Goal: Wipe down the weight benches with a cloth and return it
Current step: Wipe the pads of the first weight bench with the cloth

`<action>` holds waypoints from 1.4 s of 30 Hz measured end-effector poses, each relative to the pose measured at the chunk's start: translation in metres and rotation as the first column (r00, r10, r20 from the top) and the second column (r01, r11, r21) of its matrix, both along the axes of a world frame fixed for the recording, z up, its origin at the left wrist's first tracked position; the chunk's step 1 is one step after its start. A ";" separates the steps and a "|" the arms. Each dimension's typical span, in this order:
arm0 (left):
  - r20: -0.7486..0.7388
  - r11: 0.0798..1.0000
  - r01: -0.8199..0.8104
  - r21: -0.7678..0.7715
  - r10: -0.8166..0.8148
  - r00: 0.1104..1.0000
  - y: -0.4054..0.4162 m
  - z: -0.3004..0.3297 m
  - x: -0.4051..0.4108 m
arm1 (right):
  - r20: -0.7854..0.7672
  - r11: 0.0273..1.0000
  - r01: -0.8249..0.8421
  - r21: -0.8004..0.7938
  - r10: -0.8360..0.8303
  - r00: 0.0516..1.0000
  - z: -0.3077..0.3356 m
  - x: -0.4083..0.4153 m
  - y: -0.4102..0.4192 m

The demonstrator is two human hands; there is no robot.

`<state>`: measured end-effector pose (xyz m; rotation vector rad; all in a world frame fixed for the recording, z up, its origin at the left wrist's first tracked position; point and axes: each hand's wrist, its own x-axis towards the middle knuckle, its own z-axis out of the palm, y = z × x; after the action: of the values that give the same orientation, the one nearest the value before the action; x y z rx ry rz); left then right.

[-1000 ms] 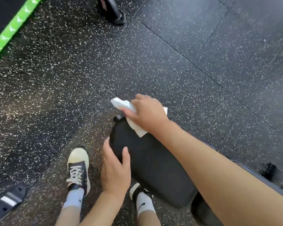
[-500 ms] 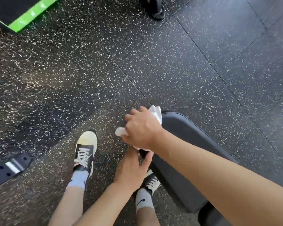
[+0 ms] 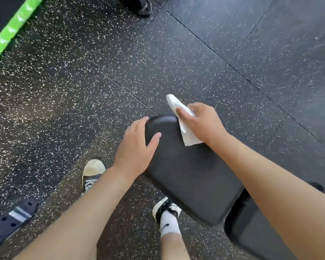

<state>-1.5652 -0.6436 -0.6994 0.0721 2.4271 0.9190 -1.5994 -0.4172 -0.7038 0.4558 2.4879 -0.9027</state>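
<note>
A black padded weight bench (image 3: 191,177) runs from the middle of the view to the lower right. My right hand (image 3: 203,122) grips a white cloth (image 3: 186,128) and holds it against the bench's far right edge near the rounded end. One corner of the cloth sticks up past my fingers. My left hand (image 3: 137,147) rests flat on the left side of the bench's rounded end, fingers over the edge and thumb on top of the pad.
The floor (image 3: 83,91) is black rubber with white speckles and tile seams. My two sneakers (image 3: 92,173) stand left of and under the bench. A black perforated metal bar (image 3: 9,222) lies at lower left. A green stripe (image 3: 13,29) crosses the upper left; an equipment foot (image 3: 139,4) stands at top centre.
My right hand has carried the cloth from the bench's left tip over to its right edge. My left hand came up from below the tip and now lies flat on the pad.
</note>
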 end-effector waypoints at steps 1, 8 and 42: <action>-0.044 0.997 0.074 -0.032 -0.075 0.996 0.011 0.000 -0.010 | 0.014 1.000 0.019 0.012 -0.020 1.000 0.002 0.013 0.017; -0.154 0.764 0.515 -0.387 -0.605 0.781 0.104 0.001 -0.038 | -0.205 0.965 0.079 0.250 -0.027 0.978 0.009 0.106 0.088; -0.247 0.499 0.776 -0.386 -0.866 0.435 0.197 -0.018 -0.008 | -0.367 0.561 0.725 0.399 -0.626 0.687 -0.008 0.163 0.071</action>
<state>-1.5736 -0.4469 -0.7177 1.4058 2.3296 0.1451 -1.4360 -0.3465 -0.7119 1.7011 2.7276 -0.4833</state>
